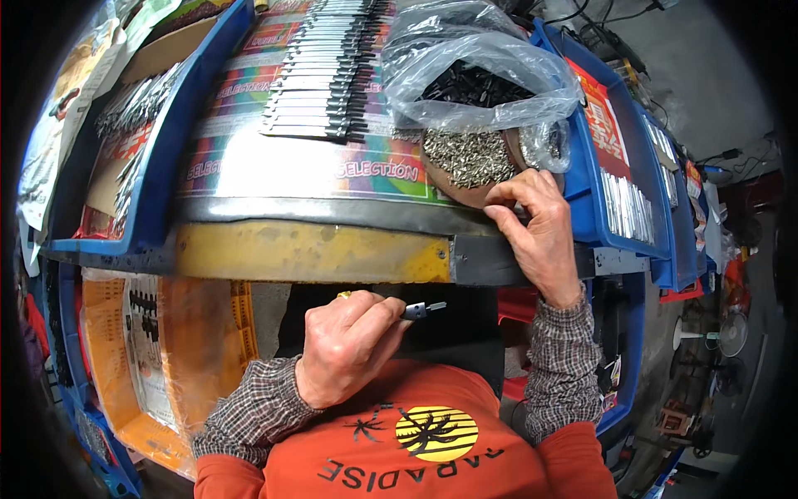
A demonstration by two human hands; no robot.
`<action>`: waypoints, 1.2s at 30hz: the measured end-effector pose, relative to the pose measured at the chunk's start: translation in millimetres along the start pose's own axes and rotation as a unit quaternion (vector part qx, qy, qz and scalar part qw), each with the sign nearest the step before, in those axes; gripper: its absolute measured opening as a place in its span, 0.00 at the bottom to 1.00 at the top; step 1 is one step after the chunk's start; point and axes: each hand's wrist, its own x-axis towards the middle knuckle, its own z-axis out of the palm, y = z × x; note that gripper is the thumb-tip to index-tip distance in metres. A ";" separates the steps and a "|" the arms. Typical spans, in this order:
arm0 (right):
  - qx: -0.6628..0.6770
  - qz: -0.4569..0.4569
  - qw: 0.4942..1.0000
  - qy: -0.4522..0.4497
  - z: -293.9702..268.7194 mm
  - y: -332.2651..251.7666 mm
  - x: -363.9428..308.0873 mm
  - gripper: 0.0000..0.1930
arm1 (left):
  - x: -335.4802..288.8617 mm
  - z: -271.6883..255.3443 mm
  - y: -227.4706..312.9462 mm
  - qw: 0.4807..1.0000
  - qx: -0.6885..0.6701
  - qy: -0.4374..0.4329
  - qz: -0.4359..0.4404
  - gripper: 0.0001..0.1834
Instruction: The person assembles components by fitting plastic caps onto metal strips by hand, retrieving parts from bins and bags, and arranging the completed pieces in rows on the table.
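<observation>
Closed in front of my chest, my left hand (pixel 349 341) grips a small grey metal cylinder with a thin prong (pixel 426 309). The prong end sticks out to the right, and the fingers hide the other end. My right hand (pixel 539 229) is over the table's near edge, beside a round brown dish (pixel 453 190). Its thumb and forefinger are pinched together; whatever may be between them is too small to tell. Many tiny silvery metal pieces (pixel 470 156) lie heaped in the dish. Just behind it, a clear plastic bag (pixel 490 58) lies open with small black parts (pixel 478 86) inside.
A row of slim silver-and-black pieces (pixel 320 75) lies on the colourful printed tabletop (pixel 241 162). Blue trays hold metal parts at left (pixel 154 183) and right (pixel 586 200). Below the yellow table edge (pixel 316 252) stands an orange crate (pixel 187 349).
</observation>
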 end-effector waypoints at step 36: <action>0.262 0.016 0.962 -0.080 21.4 -69.4 -74.9 0.05 | -14.1 2.9 17.2 0.998 0.040 0.006 0.037 0.11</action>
